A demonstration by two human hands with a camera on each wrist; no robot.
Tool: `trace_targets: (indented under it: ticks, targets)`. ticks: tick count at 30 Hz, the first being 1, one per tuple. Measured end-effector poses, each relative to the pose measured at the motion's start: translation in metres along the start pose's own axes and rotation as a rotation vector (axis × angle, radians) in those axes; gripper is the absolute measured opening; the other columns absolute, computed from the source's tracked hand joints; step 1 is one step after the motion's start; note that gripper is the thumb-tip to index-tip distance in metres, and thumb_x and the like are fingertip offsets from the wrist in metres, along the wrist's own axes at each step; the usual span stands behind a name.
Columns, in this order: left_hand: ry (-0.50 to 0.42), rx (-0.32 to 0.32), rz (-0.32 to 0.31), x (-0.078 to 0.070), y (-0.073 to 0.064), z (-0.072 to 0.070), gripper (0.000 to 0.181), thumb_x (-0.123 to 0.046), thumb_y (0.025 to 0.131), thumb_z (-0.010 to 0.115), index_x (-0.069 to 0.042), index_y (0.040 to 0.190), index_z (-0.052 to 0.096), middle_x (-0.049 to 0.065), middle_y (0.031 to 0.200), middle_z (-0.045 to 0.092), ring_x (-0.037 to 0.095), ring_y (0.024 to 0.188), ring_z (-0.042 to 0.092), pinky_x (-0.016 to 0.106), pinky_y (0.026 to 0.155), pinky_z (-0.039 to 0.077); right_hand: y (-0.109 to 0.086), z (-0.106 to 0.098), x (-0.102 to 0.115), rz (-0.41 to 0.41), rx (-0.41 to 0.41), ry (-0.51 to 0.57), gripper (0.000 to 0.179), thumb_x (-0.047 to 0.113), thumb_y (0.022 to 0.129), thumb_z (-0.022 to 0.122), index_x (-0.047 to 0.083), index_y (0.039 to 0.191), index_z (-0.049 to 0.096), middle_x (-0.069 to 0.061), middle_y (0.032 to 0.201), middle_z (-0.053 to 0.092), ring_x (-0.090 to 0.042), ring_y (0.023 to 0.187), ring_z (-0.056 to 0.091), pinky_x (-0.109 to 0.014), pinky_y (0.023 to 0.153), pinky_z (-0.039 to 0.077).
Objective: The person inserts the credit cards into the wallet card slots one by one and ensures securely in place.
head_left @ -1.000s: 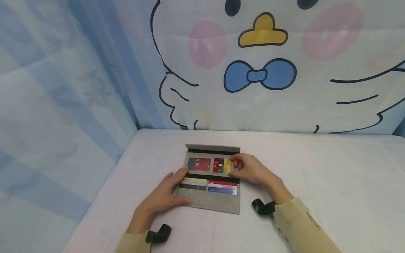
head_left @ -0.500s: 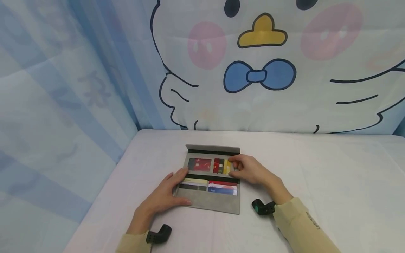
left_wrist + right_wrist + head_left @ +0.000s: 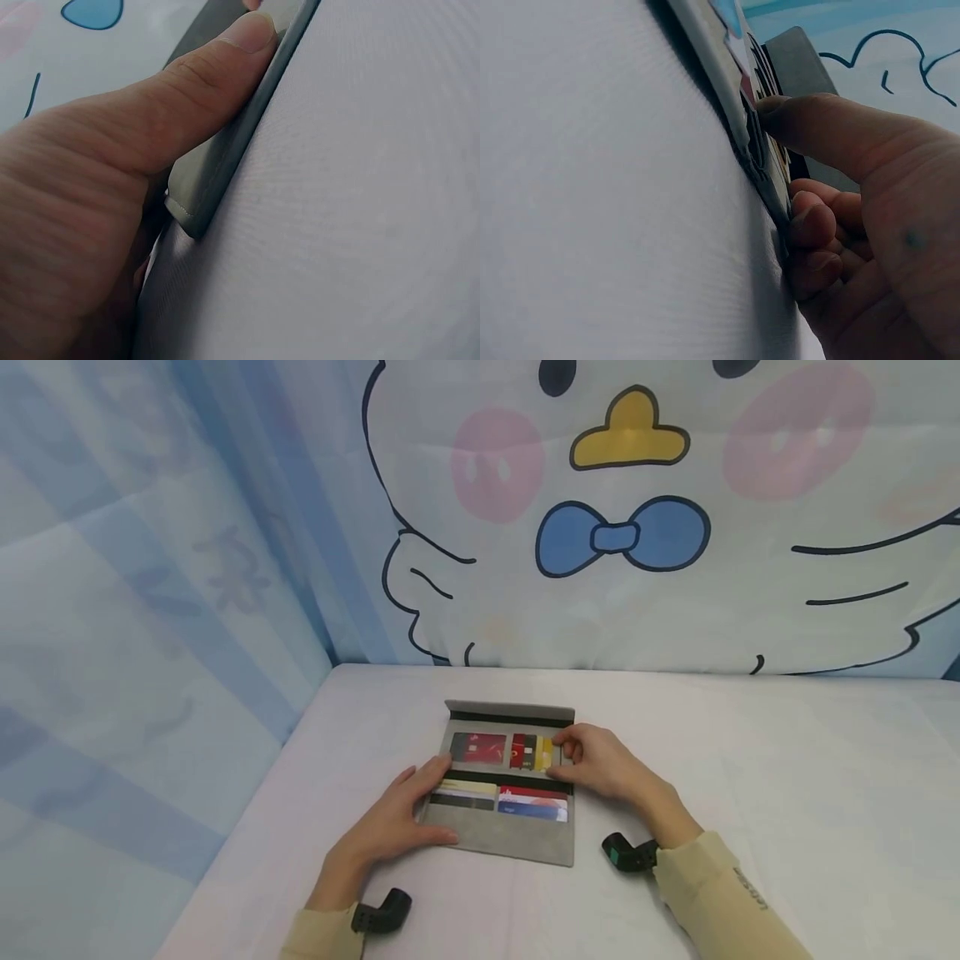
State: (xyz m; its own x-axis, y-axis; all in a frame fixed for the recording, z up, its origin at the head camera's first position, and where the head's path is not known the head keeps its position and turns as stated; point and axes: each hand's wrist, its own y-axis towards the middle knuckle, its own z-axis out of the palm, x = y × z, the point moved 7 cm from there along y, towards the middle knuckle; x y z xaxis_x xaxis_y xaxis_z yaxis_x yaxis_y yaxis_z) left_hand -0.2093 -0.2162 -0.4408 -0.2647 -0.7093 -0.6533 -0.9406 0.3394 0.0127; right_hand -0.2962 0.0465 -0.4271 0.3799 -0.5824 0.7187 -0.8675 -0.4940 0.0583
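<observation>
An unfolded grey card wallet (image 3: 502,839) lies on the white table, its flap raised at the far side. Along its left edge my left hand (image 3: 393,822) holds it, the thumb lying over the near part. In the left wrist view that thumb (image 3: 217,64) rests on the grey cover. At the upper right pocket, my right hand (image 3: 603,764) pinches a yellow card (image 3: 543,753) between thumb and forefinger, its other fingers curled. The right wrist view shows the thumb (image 3: 810,124) close against the layered card slots. A red card (image 3: 483,748) fills the upper left pocket.
Lower pockets hold more cards, including a blue and white card (image 3: 532,810) and a cream and dark card (image 3: 465,796). The white table (image 3: 750,777) ends at a cartoon-printed curtain (image 3: 622,610). Black cameras sit on both wrists.
Both hands keep nearly the same places on the wallet and card. The whole head view has shifted slightly.
</observation>
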Motion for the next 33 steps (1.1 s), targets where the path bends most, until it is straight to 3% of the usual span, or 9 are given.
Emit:
trace_targets:
  ticks: [7,14,21,33]
  targets:
    - [-0.001,0.004,-0.020,0.0008,-0.0003,0.0001,0.104,-0.040,0.075,0.089,-0.011,0.158,0.034,0.009,0.162,0.031,0.025,0.151,0.023,0.046,0.123,0.007,0.0005,0.0009,0.0033,-0.018,0.007,-0.044,0.039,0.015,0.086,0.081,-0.008,0.115,0.067,-0.002,0.081,0.056,-0.016,0.072,0.050,-0.027,0.062,0.046]
    - [-0.011,-0.003,-0.037,0.0030,-0.0015,0.0008,0.105,-0.038,0.074,0.090,-0.012,0.159,0.034,0.009,0.162,0.031,0.025,0.150,0.024,0.047,0.123,0.008,0.0006,0.0042,0.0066,-0.084,0.023,-0.013,0.037,0.010,0.089,0.078,-0.010,0.118,0.066,0.000,0.080,0.056,-0.015,0.071,0.051,-0.026,0.061,0.047]
    - [-0.004,0.001,-0.015,0.0028,0.0001,0.0023,0.105,-0.039,0.075,0.090,-0.012,0.159,0.033,0.009,0.162,0.031,0.024,0.150,0.024,0.046,0.123,0.007,-0.0004,0.0027,0.0060,-0.035,0.003,-0.046,0.040,0.011,0.087,0.079,-0.011,0.118,0.066,0.000,0.077,0.056,-0.014,0.069,0.051,-0.026,0.060,0.046]
    - [-0.005,-0.002,0.013,-0.0024,-0.0002,-0.0008,0.103,-0.036,0.075,0.090,-0.008,0.157,0.035,0.011,0.161,0.032,0.026,0.150,0.024,0.047,0.123,0.007,-0.0045,0.0063,0.0078,-0.022,-0.012,0.026,0.037,0.006,0.090,0.074,-0.013,0.119,0.064,-0.001,0.079,0.056,-0.015,0.071,0.050,-0.026,0.060,0.045]
